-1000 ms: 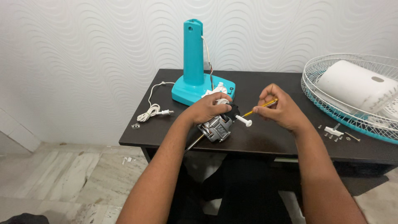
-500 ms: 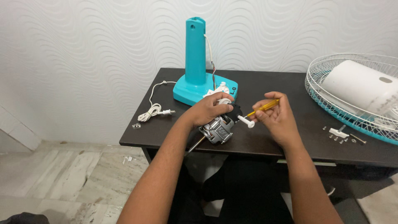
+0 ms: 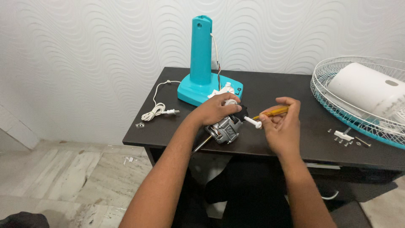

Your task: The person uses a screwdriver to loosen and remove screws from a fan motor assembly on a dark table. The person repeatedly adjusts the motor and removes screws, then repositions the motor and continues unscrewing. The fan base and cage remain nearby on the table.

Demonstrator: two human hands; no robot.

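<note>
My left hand grips the top of a small metal fan motor that rests on the dark table. A thin metal shaft sticks out of the motor toward the front edge. My right hand holds a yellow-handled screwdriver with its tip pointed at the motor's right side, where a white plastic knob juts out. Behind the motor stands a turquoise fan stand with wires running down to the motor.
A white power cord with plug lies coiled at the table's left. A wire fan guard holding a white cover sits at the right edge. Several loose screws and a white clip lie near it. Tiled floor below.
My right hand has shifted slightly left with the screwdriver, closer to the motor. My left hand stays on the motor.
</note>
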